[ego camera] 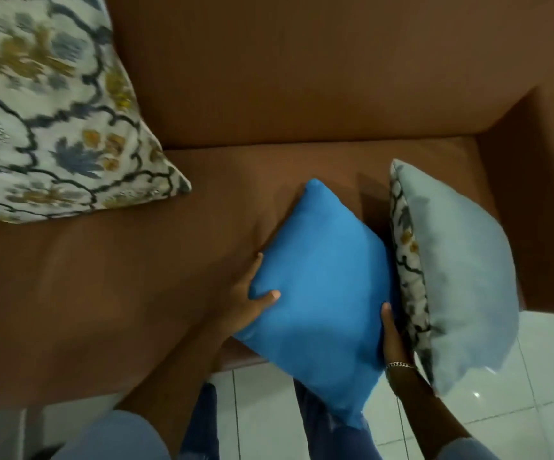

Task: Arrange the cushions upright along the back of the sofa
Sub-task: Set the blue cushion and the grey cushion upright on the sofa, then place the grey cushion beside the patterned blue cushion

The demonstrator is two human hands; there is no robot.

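A bright blue cushion (322, 293) is tilted over the front edge of the brown sofa (302, 78), one corner pointing at the backrest. My left hand (252, 297) grips its left edge, thumb on top. My right hand (393, 336), with a bracelet at the wrist, holds its right edge. A pale grey-blue cushion (461, 267) with a patterned face stands on edge just right of the blue one, by the right armrest. A large floral patterned cushion (46, 107) leans upright against the backrest at the far left.
The sofa's right armrest (541, 194) rises beside the grey-blue cushion. White floor tiles (541, 386) lie in front of the sofa. My knees in jeans (202, 423) are below the blue cushion.
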